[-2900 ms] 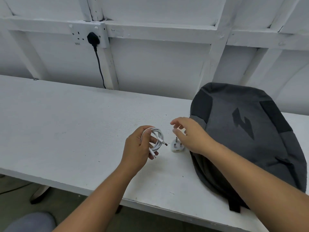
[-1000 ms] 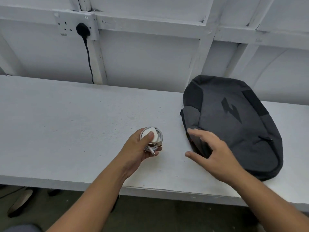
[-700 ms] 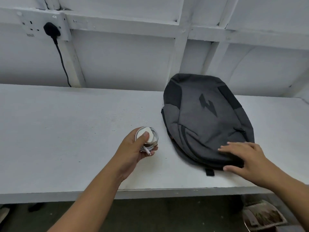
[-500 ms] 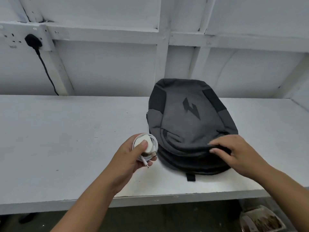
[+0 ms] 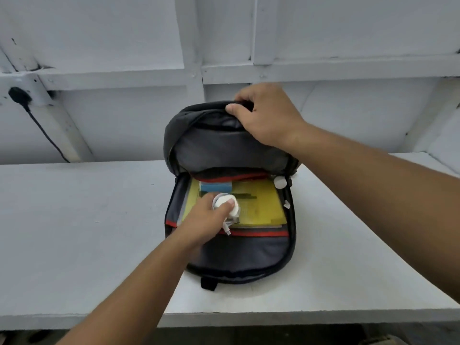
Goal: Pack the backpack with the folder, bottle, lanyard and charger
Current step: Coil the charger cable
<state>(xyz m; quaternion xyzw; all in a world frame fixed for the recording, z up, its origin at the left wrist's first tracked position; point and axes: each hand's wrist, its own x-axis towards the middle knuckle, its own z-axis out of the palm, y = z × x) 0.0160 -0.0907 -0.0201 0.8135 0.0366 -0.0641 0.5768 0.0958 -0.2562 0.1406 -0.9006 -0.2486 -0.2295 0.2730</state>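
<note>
The dark grey backpack (image 5: 236, 257) lies open on the white table (image 5: 74, 220). My right hand (image 5: 263, 115) grips the top edge of its front flap and holds it lifted. My left hand (image 5: 206, 220) reaches inside, closed on the white charger (image 5: 230, 204) with its cable coiled around it. A yellow folder (image 5: 261, 202) lies flat in the main compartment under the charger. A blue and white item (image 5: 215, 186) rests at the folder's far end. A white round cap (image 5: 280, 182) shows at the right inner edge. I cannot pick out the lanyard.
A white panelled wall (image 5: 224, 46) rises behind the table. A wall socket with a black plug (image 5: 18, 94) and hanging cable sits at the far left. The table's front edge (image 5: 224, 317) runs just below the backpack.
My right hand has lifted the backpack's flap open. My left hand has carried the charger from beside the bag into the main compartment. The view has shifted right, centring the bag.
</note>
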